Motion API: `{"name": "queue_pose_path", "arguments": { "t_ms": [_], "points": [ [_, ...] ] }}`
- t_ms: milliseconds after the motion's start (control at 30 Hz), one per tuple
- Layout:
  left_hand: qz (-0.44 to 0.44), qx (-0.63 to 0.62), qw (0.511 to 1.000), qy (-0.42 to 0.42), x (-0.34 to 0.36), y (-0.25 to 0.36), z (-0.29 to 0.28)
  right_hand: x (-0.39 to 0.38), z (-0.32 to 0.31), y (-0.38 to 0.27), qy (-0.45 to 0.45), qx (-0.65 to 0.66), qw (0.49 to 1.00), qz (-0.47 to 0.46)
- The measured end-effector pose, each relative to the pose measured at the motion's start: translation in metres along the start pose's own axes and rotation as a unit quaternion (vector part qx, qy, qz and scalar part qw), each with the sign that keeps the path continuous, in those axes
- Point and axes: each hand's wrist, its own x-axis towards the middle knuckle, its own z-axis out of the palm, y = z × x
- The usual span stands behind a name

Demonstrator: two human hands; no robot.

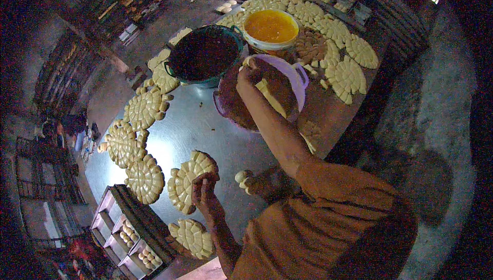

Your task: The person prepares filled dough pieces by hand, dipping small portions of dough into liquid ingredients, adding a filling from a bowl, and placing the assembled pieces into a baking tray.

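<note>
My left hand (205,187), fingers drawn together, is at the right edge of a cluster of pale dough pieces (187,182) on the metal table. What lies between those fingers is hidden. My right hand (248,73) reaches over a purple tub (298,77) of brown filling, its fingers closed at a pale bit of dough (247,62) near the far rim. A long pale strip (272,98) lies inside the tub, partly behind my forearm. Close to my body is a small dough lump (243,177).
A dark green basin (204,81) with dark contents and a white bucket (271,44) of orange-yellow mixture stand beyond. Scored dough rounds (146,108) line the table's left side; several more (346,77) cover the far right. A divided metal tray (110,223) holds small dough balls.
</note>
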Motion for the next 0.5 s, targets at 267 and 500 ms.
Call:
{"name": "queue_pose_path", "arguments": {
  "t_ms": [267, 500],
  "points": [
    [0.007, 0.026, 0.998, -0.062, -0.012, 0.006, 0.025, -0.020, -0.012, -0.020, -0.107, 0.016, 0.994, 0.028],
    [-0.115, -0.115, 0.982, -0.094, -0.028, 0.011, 0.038, -0.216, 0.010, -0.090, -0.310, -0.011, 0.935, 0.170]
  ]
}}
